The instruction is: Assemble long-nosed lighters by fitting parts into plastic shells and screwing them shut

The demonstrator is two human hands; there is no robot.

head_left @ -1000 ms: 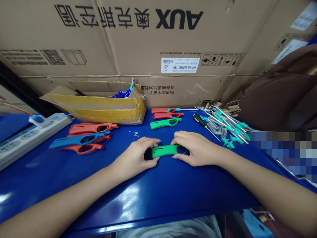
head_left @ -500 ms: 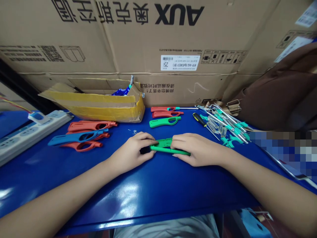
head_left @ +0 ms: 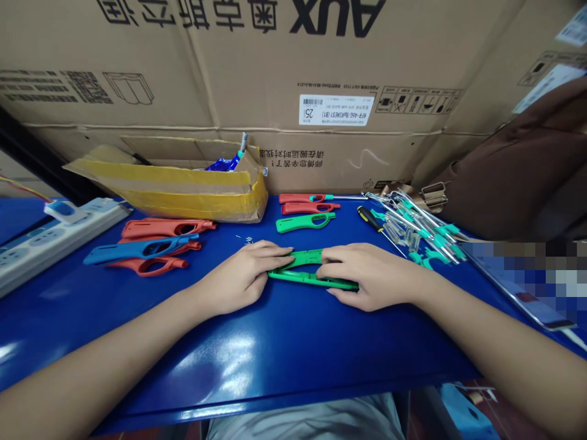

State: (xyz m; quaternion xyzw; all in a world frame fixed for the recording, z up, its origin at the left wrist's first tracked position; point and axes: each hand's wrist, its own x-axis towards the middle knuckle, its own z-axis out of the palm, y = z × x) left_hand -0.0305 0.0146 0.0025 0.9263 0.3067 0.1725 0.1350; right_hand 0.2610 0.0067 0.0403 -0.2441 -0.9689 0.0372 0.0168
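The left hand (head_left: 243, 278) grips the left end of the green shell (head_left: 305, 278), fingers curled over its top edge and thumb below. A second ago the shell lay flat as one closed piece, mostly hidden between the two hands. Now it stands tipped on its long edge and gapes open, its two halves spread apart and more of its length showing. The left hand has drawn a little to nine o'clock since then.

The shell lies on the table (head_left: 293, 360) between the hands, at three o'clock from the left hand and nine o'clock from the right hand (head_left: 367, 275), touching both. The right hand clasps its right end, fingers over the top.

At ten o'clock from the left hand lie the coloured shells (head_left: 151, 247), red and blue, with a power strip (head_left: 46, 235) beyond them at nine and a taped box (head_left: 183, 189) at eleven. At twelve o'clock from the held shell sit the spare shells (head_left: 305, 221), two red and one green. At one o'clock from the right hand are a screwdriver (head_left: 373, 223) and a heap of rods (head_left: 417, 229).
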